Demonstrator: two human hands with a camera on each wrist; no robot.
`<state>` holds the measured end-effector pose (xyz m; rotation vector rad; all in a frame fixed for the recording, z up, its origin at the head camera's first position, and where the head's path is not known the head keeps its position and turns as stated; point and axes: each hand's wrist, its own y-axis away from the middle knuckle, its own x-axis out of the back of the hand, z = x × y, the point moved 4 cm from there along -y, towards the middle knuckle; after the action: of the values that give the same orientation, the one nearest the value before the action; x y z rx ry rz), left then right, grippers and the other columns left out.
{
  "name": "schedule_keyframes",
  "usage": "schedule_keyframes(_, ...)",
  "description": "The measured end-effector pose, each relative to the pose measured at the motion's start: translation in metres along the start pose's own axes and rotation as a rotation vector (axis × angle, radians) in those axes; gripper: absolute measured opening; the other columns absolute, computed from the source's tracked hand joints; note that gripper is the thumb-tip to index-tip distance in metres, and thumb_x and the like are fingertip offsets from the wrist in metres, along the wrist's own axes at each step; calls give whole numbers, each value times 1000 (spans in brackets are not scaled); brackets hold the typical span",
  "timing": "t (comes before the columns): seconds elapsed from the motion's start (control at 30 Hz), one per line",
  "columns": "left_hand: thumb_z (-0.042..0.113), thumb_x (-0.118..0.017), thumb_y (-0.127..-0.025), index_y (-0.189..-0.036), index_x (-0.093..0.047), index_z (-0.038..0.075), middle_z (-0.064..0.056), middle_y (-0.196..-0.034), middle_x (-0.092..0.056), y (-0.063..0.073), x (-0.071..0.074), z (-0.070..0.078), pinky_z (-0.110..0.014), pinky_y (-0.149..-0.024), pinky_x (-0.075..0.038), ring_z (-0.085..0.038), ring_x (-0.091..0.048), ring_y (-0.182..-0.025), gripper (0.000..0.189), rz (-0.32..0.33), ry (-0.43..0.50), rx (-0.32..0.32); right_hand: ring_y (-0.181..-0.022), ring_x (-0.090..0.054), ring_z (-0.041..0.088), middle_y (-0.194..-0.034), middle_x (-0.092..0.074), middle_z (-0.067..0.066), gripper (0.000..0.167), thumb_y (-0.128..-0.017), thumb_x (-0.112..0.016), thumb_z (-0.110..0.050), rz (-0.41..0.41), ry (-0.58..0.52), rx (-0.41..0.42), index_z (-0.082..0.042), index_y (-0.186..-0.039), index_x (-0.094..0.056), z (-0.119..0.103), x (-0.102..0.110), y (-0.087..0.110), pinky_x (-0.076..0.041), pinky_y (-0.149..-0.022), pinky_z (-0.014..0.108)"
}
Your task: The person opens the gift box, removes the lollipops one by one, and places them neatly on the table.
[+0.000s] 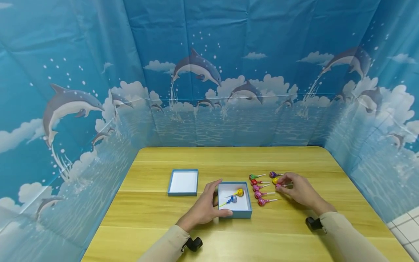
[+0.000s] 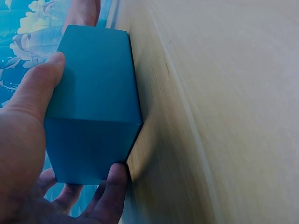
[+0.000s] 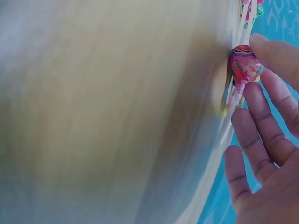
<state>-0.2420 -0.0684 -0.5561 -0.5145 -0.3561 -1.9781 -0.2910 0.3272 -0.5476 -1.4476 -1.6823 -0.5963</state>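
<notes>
A square blue box [image 1: 240,214] with a white inside stands on the table, and my left hand [image 1: 204,205] grips its left side, thumb along the near wall. The left wrist view shows the thumb on one face of the box [image 2: 96,74] and fingers round the other side. Inside lie a yellow lollipop [image 1: 240,192] and a blue lollipop [image 1: 234,199]. To the right, my right hand [image 1: 302,191] pinches the wrapped head of a pink lollipop [image 3: 245,65] between thumb and fingers, close over the table. A yellow lollipop [image 1: 275,180] and a purple lollipop [image 1: 272,174] lie just beyond its fingertips.
Between box and right hand runs a column of several lollipops, from a green lollipop [image 1: 252,177] at the back to a pink lollipop [image 1: 262,202] in front. Left of the box lies its blue-edged lid [image 1: 184,182], white inside up. A dolphin-print curtain [image 1: 222,123] surrounds the wooden table [image 1: 147,214].
</notes>
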Motion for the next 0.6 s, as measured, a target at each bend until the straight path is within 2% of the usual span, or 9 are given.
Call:
schedule_keyframes(0.33,39,-102,-95,-187,-24,19,-16,-189,-29,0,1,0,-33,-116,-64,-28,-62,-142,122,-2,21,-9,-108,-79,29,-119,-81,9,23,-106,-90,-23,45,21,57,-10,-122,-80,-17,3,-2,-67,-96,57)
schedule_keyframes(0.47,37,-102,-95,-187,-24,19,-16,-189,-28,1,1,0,-32,-116,-64,-27,-62,-142,122,-1,37,-9,-109,-76,32,-123,-79,13,23,-106,-89,-19,50,19,115,-8,-125,-81,-33,3,-4,-68,-93,59)
schedule_keyframes(0.6,35,-102,-95,-187,-24,19,-15,-189,-28,1,0,0,-31,-116,-64,-28,-63,-143,122,-5,59,-9,-110,-76,33,-125,-79,13,26,-105,-90,-17,35,23,190,-8,-128,-82,-56,3,-5,-70,-91,55)
